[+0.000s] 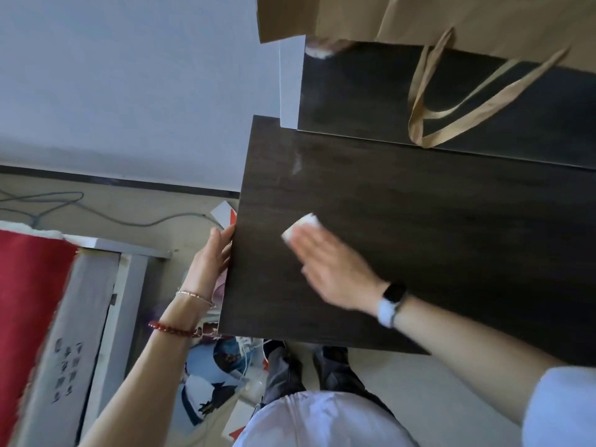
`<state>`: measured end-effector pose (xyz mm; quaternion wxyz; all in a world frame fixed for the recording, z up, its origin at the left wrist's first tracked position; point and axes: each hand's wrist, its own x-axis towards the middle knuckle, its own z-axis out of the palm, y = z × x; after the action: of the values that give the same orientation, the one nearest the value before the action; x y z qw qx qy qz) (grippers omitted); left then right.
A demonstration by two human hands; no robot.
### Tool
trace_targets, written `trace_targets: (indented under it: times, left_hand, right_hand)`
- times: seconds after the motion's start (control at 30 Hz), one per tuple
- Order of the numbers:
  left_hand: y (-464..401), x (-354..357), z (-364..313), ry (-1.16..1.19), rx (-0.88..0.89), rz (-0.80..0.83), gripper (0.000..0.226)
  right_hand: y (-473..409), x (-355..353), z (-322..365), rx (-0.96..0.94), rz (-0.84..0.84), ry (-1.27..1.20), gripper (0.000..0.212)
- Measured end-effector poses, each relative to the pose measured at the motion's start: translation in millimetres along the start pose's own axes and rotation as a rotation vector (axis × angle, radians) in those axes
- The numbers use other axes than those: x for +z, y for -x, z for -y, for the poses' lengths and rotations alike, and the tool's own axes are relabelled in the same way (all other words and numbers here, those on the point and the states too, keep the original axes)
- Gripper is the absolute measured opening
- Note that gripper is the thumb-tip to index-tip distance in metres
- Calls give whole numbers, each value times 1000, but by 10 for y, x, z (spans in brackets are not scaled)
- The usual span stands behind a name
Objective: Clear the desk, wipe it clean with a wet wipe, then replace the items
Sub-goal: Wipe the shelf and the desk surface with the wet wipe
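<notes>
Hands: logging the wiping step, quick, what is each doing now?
Left hand: open, fingers resting against the desk edge.
Right hand: open, flat, pressing the wet wipe down.

Bright, evenly lit. Glare on far panel [371, 91]. Motion-blurred at right grip [335, 272] and left red cloth [29, 301]; bent at edges.

right hand [335, 269] flat, pressing wet wipe [301, 226] on dark desk [435, 227]; left hand [211, 258] holds desk edge
</notes>
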<state>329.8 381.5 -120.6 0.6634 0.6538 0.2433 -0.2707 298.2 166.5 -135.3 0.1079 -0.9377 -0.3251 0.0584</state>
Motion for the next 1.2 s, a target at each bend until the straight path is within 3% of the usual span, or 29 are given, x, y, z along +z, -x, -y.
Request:
trace_targets:
  times: [0.13, 0.2, 0.27, 0.37, 0.43, 0.47, 0.53, 0.63, 0.77, 0.9, 1.03, 1.2]
  left_hand:
    - [-19, -36, 22, 6, 25, 59, 47]
    - [12, -8, 16, 10, 62, 70, 48]
    - [9, -14, 25, 28, 84, 53, 47]
    - [19, -4, 11, 54, 101, 23, 45]
    - [26, 5, 14, 84, 103, 8, 42]
    - [29, 6, 13, 106, 101, 13, 41]
    - [30, -5, 24, 100, 109, 31, 41]
    - [31, -35, 33, 62, 133, 43, 41]
    - [24, -54, 29, 64, 111, 57, 44]
    - [7, -148, 75, 47, 40, 103, 53]
    - [50, -286, 145, 126, -67, 108, 64]
    - [217, -402, 296, 122, -148, 117, 71]
  right_hand:
    - [-528, -199, -871, 664, -86, -71, 59]
    - [-988, -169, -793, 790, -126, -71, 60]
    - [-1217, -91, -468, 632, -65, -64, 58]
    - [-1030, 52, 83, 189, 24, -57, 59]
    - [-787, -14, 42, 22, 70, -22, 59]
    - [-738, -37, -131, 14, 10, -1, 56]
    - [-736, -182, -478, 199, -39, 17, 52]
    - [-1064, -257, -727, 439, 16, -27, 55]
    - [-1548, -230, -637, 370, 4, -50, 54]
    - [-1500, -171, -585, 354, -28, -31, 53]
    - [-909, 9, 45, 55, 30, -58, 55]
    - [-57, 183, 778, -407, 279, -7, 53]
